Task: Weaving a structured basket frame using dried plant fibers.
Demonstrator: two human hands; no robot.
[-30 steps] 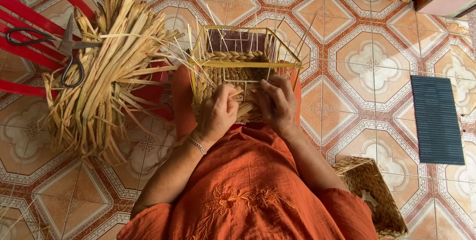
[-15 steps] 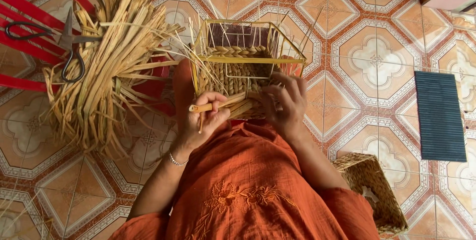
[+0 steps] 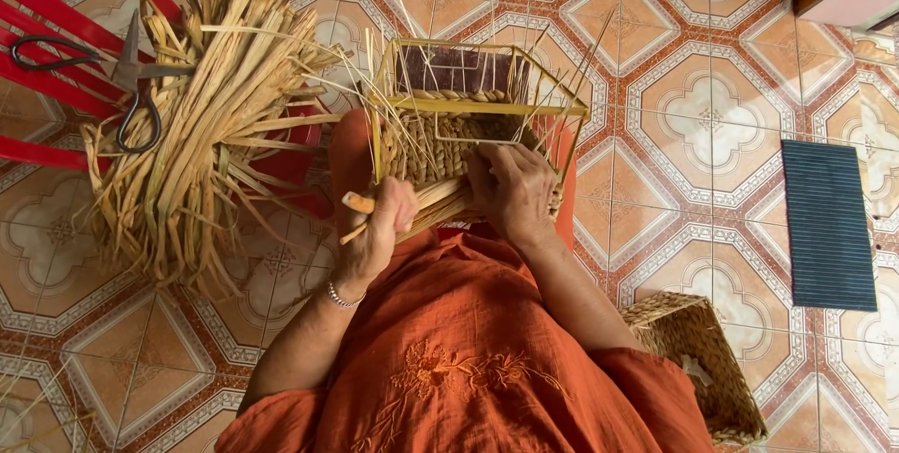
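Half-woven basket (image 3: 473, 125) on the lap, wire frame up, both hands at its near wall.

Left hand (image 3: 382, 228) clenched round a wooden-handled tool (image 3: 360, 203) just left of the weave; right hand (image 3: 513, 193) pressed flat on the plaited strands, grip loose. Straw bundle (image 3: 201, 125) and scissors (image 3: 112, 74) on the red chair (image 3: 37, 13) alongside.

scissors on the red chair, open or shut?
Open. The black-handled metal scissors lie on the red plastic chair beside the bundle of dried straw strips, with the two loop handles spread apart; the blade tips are partly hidden.
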